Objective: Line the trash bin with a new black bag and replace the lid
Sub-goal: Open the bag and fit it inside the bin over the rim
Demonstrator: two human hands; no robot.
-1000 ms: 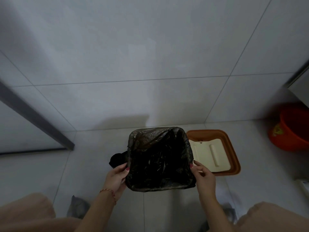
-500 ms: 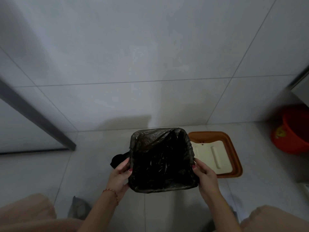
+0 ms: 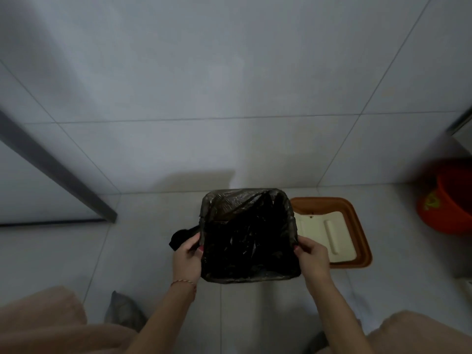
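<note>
The trash bin (image 3: 249,236) stands on the tiled floor (image 3: 132,251) just below the middle of the frame, close to the foot of the wall (image 3: 229,85). A black bag (image 3: 245,241) lines it: the plastic is folded over the rim on all four sides and sags dark and crumpled into the inside. A loose black tail of the bag (image 3: 180,237) sticks out at the bin's left side, lying over the floor.

The left hand (image 3: 186,259) is at the bin's left rim, its fingers (image 3: 198,245) curled over the bag's folded edge and clamped on it. The right hand (image 3: 313,256) is at the right rim, its fingers (image 3: 300,247) bent and pinching the bag's edge there. A thin bracelet (image 3: 184,281) circles the left wrist.

Just right of the bin, touching or nearly touching its side, the lid (image 3: 332,231) lies flat on the floor: a brown frame with a cream flap in the middle. The right hand partly covers its near left corner.

Farther right, well apart from the lid, an orange bucket (image 3: 447,200) stands at the frame's right edge. In the lower left, near the left forearm, a small grey crumpled thing (image 3: 122,312) lies on the floor; what it is cannot be told. The person's knees in tan cloth (image 3: 43,325) fill both lower corners. A dark grey frame bar (image 3: 56,167) slants down the left of the picture to the floor.

Open floor lies left of the bin up to that bar, and in front of the bin between the two forearms. Behind the bin only a narrow strip of floor is left before the wall.
</note>
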